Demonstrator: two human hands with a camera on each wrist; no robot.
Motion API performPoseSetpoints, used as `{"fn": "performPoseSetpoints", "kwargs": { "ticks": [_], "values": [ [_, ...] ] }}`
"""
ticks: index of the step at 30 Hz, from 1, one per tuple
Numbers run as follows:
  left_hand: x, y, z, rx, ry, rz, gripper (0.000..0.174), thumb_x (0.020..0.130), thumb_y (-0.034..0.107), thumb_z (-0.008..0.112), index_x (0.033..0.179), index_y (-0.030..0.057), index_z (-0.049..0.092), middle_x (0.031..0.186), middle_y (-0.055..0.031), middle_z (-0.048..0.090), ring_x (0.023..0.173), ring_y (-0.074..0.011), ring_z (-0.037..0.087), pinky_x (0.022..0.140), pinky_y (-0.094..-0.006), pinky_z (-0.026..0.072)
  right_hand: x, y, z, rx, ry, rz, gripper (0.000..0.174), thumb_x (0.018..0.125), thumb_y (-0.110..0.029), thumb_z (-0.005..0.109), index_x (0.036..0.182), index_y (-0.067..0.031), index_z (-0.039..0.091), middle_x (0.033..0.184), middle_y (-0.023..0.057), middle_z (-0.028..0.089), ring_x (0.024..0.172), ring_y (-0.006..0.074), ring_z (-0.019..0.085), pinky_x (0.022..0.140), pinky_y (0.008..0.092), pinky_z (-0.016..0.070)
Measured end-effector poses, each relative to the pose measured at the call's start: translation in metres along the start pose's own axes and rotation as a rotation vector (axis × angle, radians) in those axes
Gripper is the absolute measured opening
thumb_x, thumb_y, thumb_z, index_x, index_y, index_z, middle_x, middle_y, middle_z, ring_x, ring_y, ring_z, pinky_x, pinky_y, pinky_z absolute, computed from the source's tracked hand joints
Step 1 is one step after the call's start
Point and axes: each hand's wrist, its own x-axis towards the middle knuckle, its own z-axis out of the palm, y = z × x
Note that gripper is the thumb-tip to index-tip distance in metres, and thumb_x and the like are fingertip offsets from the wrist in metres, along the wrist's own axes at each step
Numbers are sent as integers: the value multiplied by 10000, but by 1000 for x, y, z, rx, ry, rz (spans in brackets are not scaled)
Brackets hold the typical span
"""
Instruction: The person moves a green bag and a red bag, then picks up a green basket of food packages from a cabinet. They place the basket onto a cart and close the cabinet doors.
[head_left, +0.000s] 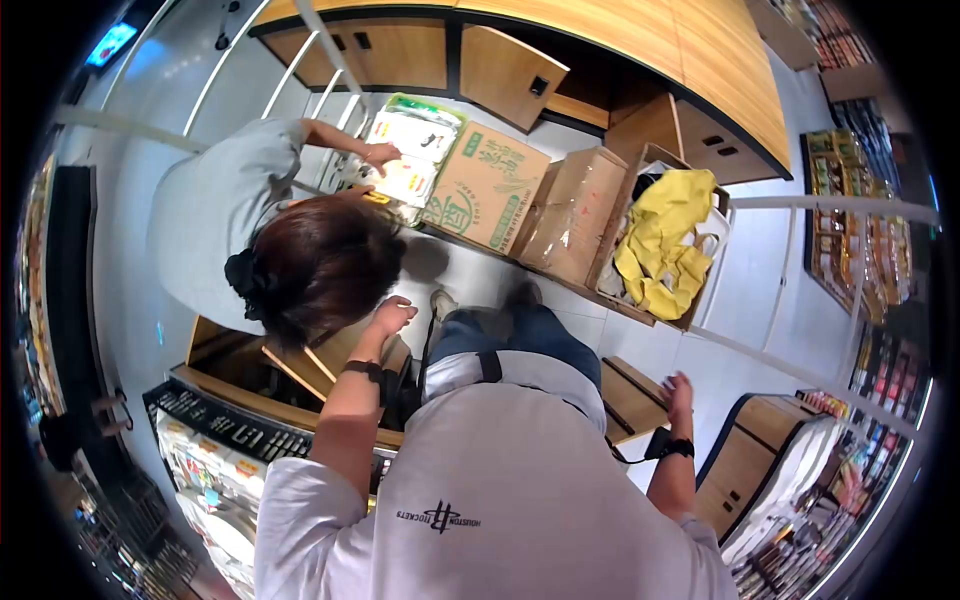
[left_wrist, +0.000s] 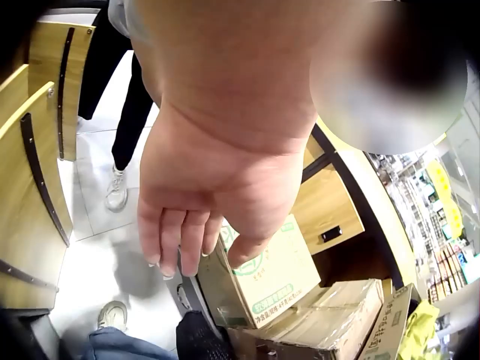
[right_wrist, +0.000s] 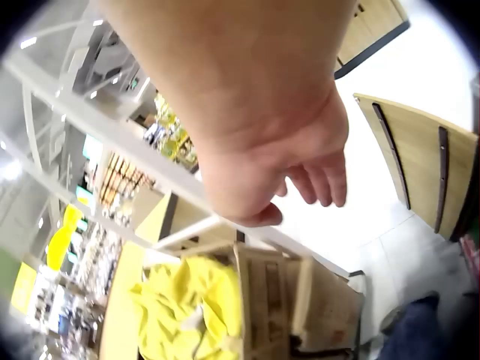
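My left hand (head_left: 395, 314) hangs in the air at my side, fingers relaxed and holding nothing. In the left wrist view the same hand (left_wrist: 214, 191) overlaps a printed cardboard box (left_wrist: 274, 274). Out to my other side is my right hand (head_left: 680, 396), loosely bent and holding nothing. The right wrist view puts this hand (right_wrist: 274, 169) above an open carton, with yellow cloth (right_wrist: 191, 300) close by. Ahead of my feet stand the printed cardboard box (head_left: 485, 185), a taped brown carton (head_left: 570, 215) and the crumpled yellow cloth (head_left: 665, 240) in an open box.
Another person (head_left: 215, 215) bends over white packages (head_left: 410, 150) on the left. White metal rails (head_left: 825, 205) rise at both ends of the row of boxes. Wooden cabinet doors (head_left: 510, 75) stand ajar at the back, and more open doors (left_wrist: 34, 195) flank the aisle.
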Motion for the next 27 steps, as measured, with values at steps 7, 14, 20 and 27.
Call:
{"fn": "performPoseSetpoints", "kwargs": {
  "ticks": [7, 14, 20, 27],
  "values": [
    [-17, 34, 50, 198, -63, 38, 469, 718, 248, 650, 1064, -64, 598, 804, -146, 674, 648, -198, 650, 629, -314, 525, -55, -152, -48, 194, 239, -995, 675, 893, -154, 529, 1439, -62, 143, 1474, 206, 221, 1356, 320, 249, 1085, 391, 258],
    [-8, 58, 138, 232, -80, 61, 408, 724, 207, 661, 1019, -73, 625, 773, -159, 674, 622, -209, 651, 593, -334, 519, -25, -197, -58, 432, 157, -1336, 247, 883, -80, 493, 1108, -19, 411, 1012, 184, 543, 939, 261, 544, 832, 366, 449],
    [8, 78, 206, 216, -120, 186, 396, 731, 254, 659, 1003, -35, 650, 752, -144, 677, 697, -213, 659, 692, -317, 519, -33, -216, -39, 645, 167, -1191, 121, 883, -34, 463, 780, -56, 403, 572, 50, 441, 486, 130, 428, 489, 285, 409],
    [-6, 117, 242, 312, -179, 189, 470, 771, 265, 661, 1116, -45, 579, 867, -156, 686, 745, -207, 673, 687, -312, 526, -29, -215, -44, 669, 57, -1223, 141, 897, -31, 451, 776, -61, 385, 550, 33, 415, 466, 117, 402, 476, 269, 394]
  ]
}}
